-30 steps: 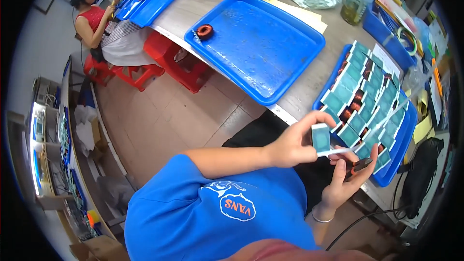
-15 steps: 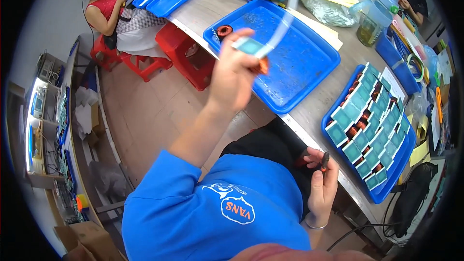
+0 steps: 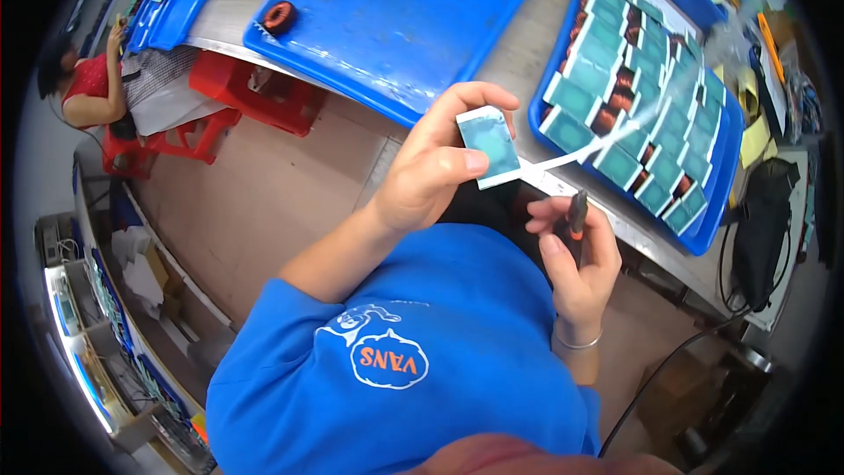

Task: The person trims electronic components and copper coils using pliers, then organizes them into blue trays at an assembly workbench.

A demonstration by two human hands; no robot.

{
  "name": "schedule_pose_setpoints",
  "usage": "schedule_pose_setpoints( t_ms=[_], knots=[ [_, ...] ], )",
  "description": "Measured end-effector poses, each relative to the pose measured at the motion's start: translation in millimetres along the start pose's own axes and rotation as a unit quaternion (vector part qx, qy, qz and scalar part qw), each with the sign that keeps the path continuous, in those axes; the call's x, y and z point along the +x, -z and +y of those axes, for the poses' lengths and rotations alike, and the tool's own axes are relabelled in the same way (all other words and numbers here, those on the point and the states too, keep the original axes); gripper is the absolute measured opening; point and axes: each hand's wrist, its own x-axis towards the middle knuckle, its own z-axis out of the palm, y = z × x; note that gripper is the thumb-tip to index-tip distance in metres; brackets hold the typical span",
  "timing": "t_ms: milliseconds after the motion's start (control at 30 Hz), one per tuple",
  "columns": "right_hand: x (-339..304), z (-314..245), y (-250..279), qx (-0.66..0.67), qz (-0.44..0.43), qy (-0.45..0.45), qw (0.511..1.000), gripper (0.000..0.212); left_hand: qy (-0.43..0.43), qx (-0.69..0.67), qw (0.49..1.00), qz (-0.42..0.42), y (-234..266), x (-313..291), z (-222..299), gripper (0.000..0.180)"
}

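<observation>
Left hand [image 3: 435, 167] raised, grip pinched shut, thumb on top; right hand [image 3: 576, 251] curled closed, lower.

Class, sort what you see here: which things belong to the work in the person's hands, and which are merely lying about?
In the work:
left hand holding a teal-faced block trailing a white strip
right hand holding a dark tool
tray of matching teal blocks

Lying about:
large blue tray with one copper coil
red stools
black bag
</observation>
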Motion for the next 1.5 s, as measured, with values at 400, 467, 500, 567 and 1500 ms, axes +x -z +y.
schedule_pose_setpoints(
  t_ms=[400, 467, 500, 567, 1500],
  knots=[
    [4.3, 2.2, 5.9, -0.201, -0.036, 0.064, 0.977, 0.032, -0.019, 0.100, 0.994, -0.029, -1.3, -0.3, -8.5, 0.056],
    [3.8, 3.3, 8.0, -0.219, -0.027, 0.068, 0.973, 0.032, -0.022, 0.079, 0.995, -0.052, 0.2, 0.0, -8.7, 0.051],
    [3.1, 3.5, 7.8, -0.222, -0.020, 0.067, 0.973, 0.032, -0.024, 0.078, 0.996, -0.041, -1.8, -0.7, -9.1, 0.050],
    [2.6, 2.5, 7.7, -0.221, -0.017, 0.061, 0.973, 0.032, -0.030, 0.089, 0.995, -0.038, -2.6, -0.8, -12.0, 0.049],
    [-7.4, 1.8, 38.8, -0.131, 0.137, 0.062, 0.980, 0.020, -0.144, 0.208, 0.959, -0.129, -13.6, 16.3, -14.4, 0.042]
  ],
)
